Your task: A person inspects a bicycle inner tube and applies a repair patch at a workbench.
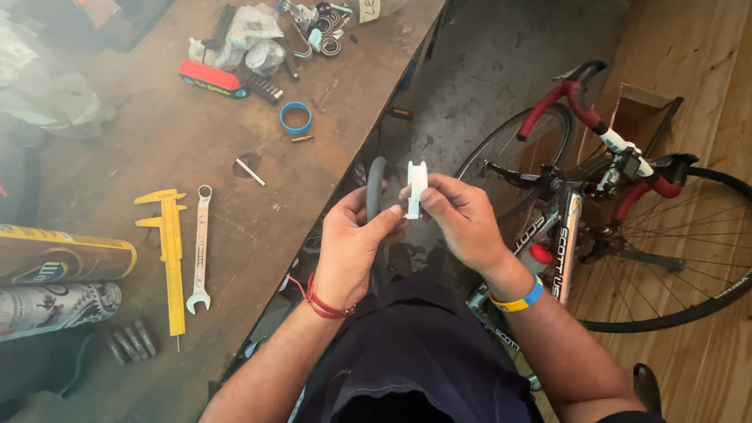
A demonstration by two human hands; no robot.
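The white spool [416, 189] looks like smooth, matt plastic; the dark strip [374, 188] beside it looks like dull black rubber; the desk [157, 149] on the left of the frame is brown wood, rough and scuffed; the wrench [200, 249] is shiny bare metal; the yellow caliper [171, 254] looks like matt plastic; the blue ring [296, 118] near the top is smooth and a bit glossy; the floor planks [705, 78] on the right are pale, smooth wood; the red bike handlebar tape [548, 106] looks soft and matt.
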